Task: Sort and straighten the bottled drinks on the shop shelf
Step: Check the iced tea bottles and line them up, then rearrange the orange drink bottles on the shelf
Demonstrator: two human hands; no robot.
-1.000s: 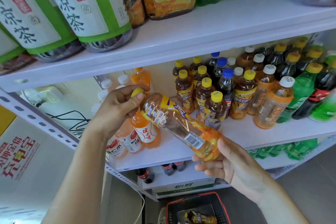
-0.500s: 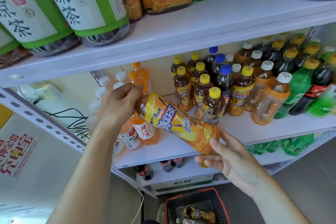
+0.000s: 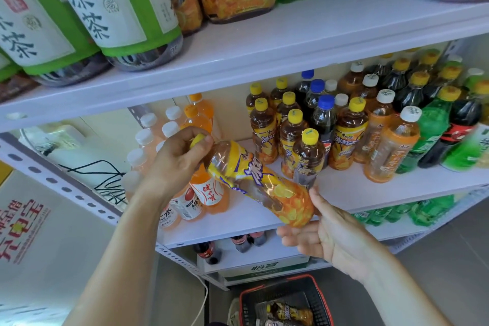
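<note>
Rolled about its long axis since a second ago, the iced tea bottle [image 3: 254, 182] now shows its yellow front label where the barcode faced up. It lies tilted in the air before the middle shelf [image 3: 370, 190], cap end up-left and base down-right, hiding part of the orange drinks [image 3: 209, 190] standing behind it. Just to its right is a cluster of upright yellow-capped tea bottles [image 3: 308, 156], then green soda bottles [image 3: 428, 135] further along. A red-rimmed basket [image 3: 317, 296] sits on the floor below. The held bottle is clear rounded plastic under a glossy wrap label. The left hand [image 3: 172, 164] curls its fingers tight round the neck and yellow cap; the right hand [image 3: 325, 235], palm up with fingers nearly straight, cups the base, thumb against its side
</note>
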